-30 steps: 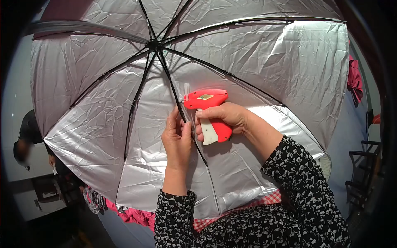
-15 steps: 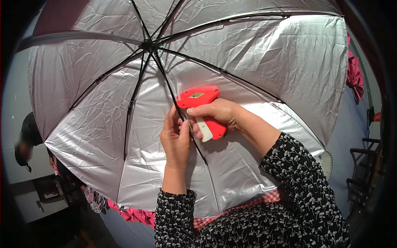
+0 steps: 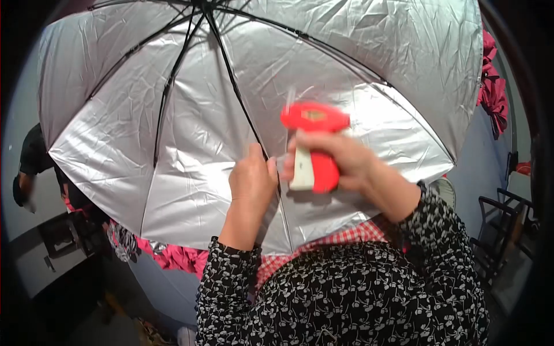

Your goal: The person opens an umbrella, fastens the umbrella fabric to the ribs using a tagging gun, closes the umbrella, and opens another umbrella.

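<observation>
An open umbrella (image 3: 323, 63) shows its silver inner side and black ribs. My right hand (image 3: 340, 153) is wrapped round the grip of a red and white tagging gun (image 3: 317, 117), blurred by motion, to the right of a rib (image 3: 234, 81). My left hand (image 3: 252, 176) is closed at the lower part of that rib, its fingertips pinched near the rib and the silver cloth. Whether it grips the rib, the cloth or something small between the fingers cannot be made out.
Pink cloth (image 3: 179, 258) lies below the umbrella's lower left edge, and more pink cloth (image 3: 493, 95) is at the right. Another person (image 3: 34, 155) is at the far left. A black metal rack (image 3: 499, 230) stands at the right.
The umbrella has shifted up in the view. My right hand and the tagging gun have moved right, away from the rib. My left hand has slid lower along the rib.
</observation>
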